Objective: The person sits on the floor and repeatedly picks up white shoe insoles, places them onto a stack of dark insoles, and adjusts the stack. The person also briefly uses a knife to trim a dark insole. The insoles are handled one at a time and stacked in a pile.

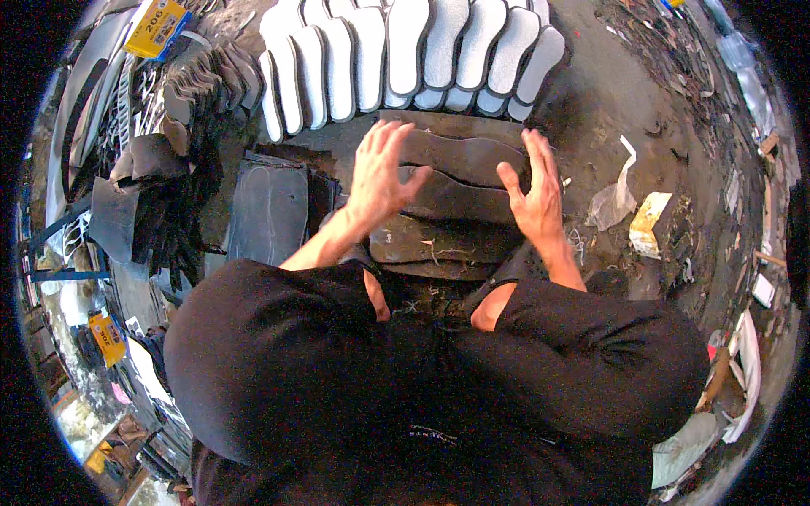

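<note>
Head view. Left hand (380, 173), fingers spread and holding nothing, rests on a stack of dark brown sole-shaped sheets (460, 198) lying on the grimy floor (591, 101) straight ahead of the person. Right hand (536, 194), likewise open and flat, presses the stack's right edge. The sheets look thin, flexible and light; a pinch at an outer edge would probably lift one. Beyond them, white insoles (405, 51) overlap in a row. No container is visible; a crumpled plastic bag (614, 201) lies to the right.

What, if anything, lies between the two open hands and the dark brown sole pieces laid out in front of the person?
Nothing visible. The left hand and right hand are spread open directly over the dark sole pieces; contact can't be judged.
</note>
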Demonstrator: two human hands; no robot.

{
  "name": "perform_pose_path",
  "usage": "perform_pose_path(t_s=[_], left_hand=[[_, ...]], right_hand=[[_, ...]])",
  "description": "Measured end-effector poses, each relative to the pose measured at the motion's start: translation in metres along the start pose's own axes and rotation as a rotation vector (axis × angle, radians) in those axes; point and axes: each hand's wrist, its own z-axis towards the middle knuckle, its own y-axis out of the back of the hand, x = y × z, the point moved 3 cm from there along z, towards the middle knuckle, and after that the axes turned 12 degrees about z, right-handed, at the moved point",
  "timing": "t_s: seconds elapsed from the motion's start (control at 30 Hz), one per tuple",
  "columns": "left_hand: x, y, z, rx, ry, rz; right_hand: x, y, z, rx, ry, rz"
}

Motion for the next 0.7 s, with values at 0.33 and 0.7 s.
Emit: perform_pose_path(t_s=[0.33,0.7], left_hand=[[-0.020,-0.064,-0.023,0.122,-0.017,0.173],[0.035,-0.096,-0.063,-0.031,0.855,-0.798]], right_hand=[[-0.034,-0.073,-0.013,0.311,0.082,-0.273],[-0.151,-0.046,-0.059,-0.165,-0.633,0.297]])
